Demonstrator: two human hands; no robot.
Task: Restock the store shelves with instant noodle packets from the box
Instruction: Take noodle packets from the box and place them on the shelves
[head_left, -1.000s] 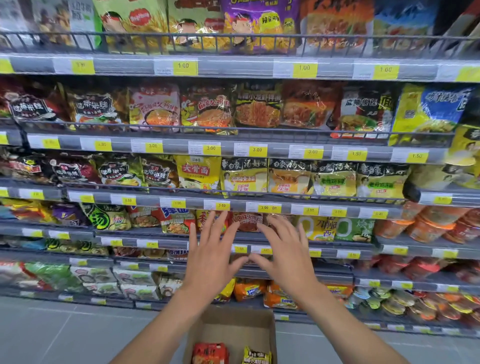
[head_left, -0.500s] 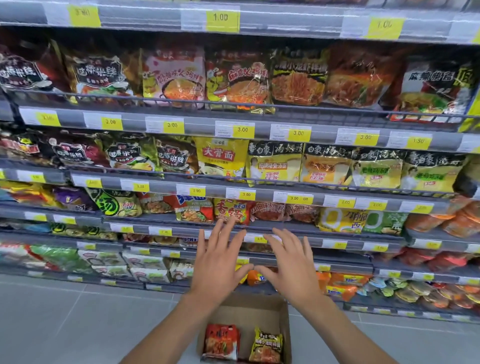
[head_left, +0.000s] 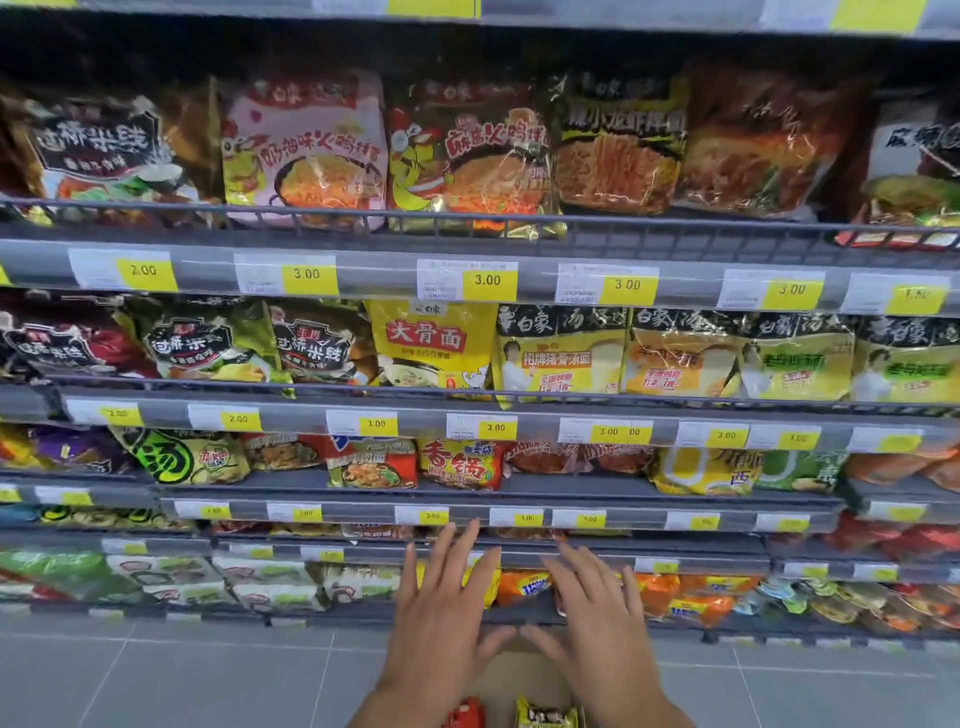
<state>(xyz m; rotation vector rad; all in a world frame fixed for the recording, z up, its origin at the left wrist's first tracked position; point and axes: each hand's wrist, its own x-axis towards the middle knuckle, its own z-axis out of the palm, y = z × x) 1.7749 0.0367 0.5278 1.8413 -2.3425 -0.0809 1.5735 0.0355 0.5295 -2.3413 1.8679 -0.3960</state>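
Observation:
Both my hands are held out flat in front of the lower shelves, fingers spread and holding nothing. My left hand and my right hand sit side by side with the thumbs almost touching. Beneath them the cardboard box stands on the floor, mostly covered by my hands. A red noodle packet and a yellow-black noodle packet show in the box at the bottom edge of the view. The grey store shelves carry rows of noodle packets behind wire rails.
Yellow price tags run along every shelf edge. Large noodle packs fill the upper rows, smaller packets the middle rows, and cup noodles sit at the right. Grey floor tiles lie in front of the shelving.
The view has moved closer to the shelves and the top shelf has dropped out of sight. Both hands stay open and have lowered in the view, now covering more of the box.

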